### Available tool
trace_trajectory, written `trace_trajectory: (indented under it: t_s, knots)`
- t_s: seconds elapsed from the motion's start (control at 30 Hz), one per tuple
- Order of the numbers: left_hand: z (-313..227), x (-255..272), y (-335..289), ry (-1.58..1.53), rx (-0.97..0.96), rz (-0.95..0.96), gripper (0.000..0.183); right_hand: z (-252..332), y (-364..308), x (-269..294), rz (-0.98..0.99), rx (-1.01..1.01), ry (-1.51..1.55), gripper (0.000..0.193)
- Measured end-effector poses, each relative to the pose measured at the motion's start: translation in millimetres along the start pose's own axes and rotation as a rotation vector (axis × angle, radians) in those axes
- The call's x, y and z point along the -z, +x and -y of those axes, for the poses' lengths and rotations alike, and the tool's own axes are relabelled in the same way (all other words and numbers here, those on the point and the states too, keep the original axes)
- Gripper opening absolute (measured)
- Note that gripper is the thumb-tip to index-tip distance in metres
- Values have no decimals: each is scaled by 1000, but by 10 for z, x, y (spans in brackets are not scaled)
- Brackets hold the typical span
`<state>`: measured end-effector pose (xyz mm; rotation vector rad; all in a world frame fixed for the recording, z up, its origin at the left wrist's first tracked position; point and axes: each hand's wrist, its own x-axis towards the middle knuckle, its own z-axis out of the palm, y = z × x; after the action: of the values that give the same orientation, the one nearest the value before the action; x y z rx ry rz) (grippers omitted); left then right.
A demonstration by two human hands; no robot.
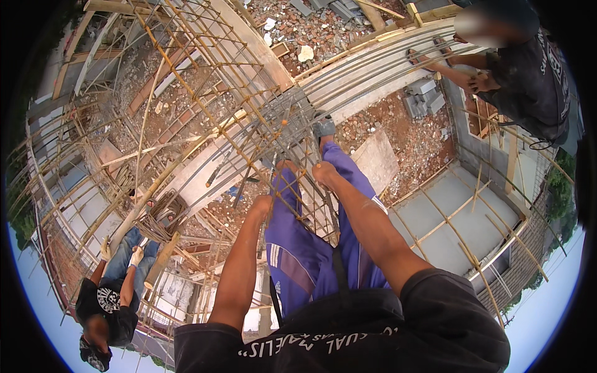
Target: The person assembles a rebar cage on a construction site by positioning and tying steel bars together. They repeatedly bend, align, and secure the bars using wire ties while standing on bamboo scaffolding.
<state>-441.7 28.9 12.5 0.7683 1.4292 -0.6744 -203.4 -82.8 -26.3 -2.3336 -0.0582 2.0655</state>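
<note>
Between my legs runs a rebar cage (pixel 311 214) of long bars and square ties, lying along a narrow concrete-topped beam. My left hand (pixel 262 204) is closed at the cage's left side, beside my knee. On the cage's right side my right hand (pixel 323 174) makes a fist round a bar. Both hands are seen from the back, so their fingertips are hidden. Just ahead, the cage meets a dense crossing of steel bars (pixel 283 121), where another long, rusty rebar cage (pixel 217 74) comes in from the far left.
A person (pixel 522 81) crouches at the far right beside long loose bars (pixel 379 68) on a beam. Another person in gloves (pixel 112 292) stands low at the left, near coiled wire (pixel 163 214). Rubble, grey blocks (pixel 424 98) and bamboo poles (pixel 451 221) lie below and around.
</note>
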Motion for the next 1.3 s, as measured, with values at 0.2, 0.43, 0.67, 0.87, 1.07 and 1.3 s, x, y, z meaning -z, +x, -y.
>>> trace_trajectory:
  t_s: [0.2, 0.43, 0.67, 0.87, 1.07, 1.3]
  knots:
    - [-118, -80, -119, -41, -9, -7, 22, -389, 376, -200, -44, 245, 12, 32]
    - [76, 24, 21, -65, 11, -25, 19, -403, 358, -254, -8, 239, 129, 31]
    - [-139, -22, -35, 28, 110, -4, 28, -546, 527, -264, -2, 213, 244, 29]
    - [-250, -43, -129, 9, 157, -69, 25, -513, 340, 22, 136, 370, 280, 34]
    - [-158, -36, -78, 14, 136, -110, 25, -71, 115, 692, -562, 214, -157, 37]
    - [-10, -12, 34, 35, 111, -89, 27, 615, 283, 1139, -651, 706, -219, 31]
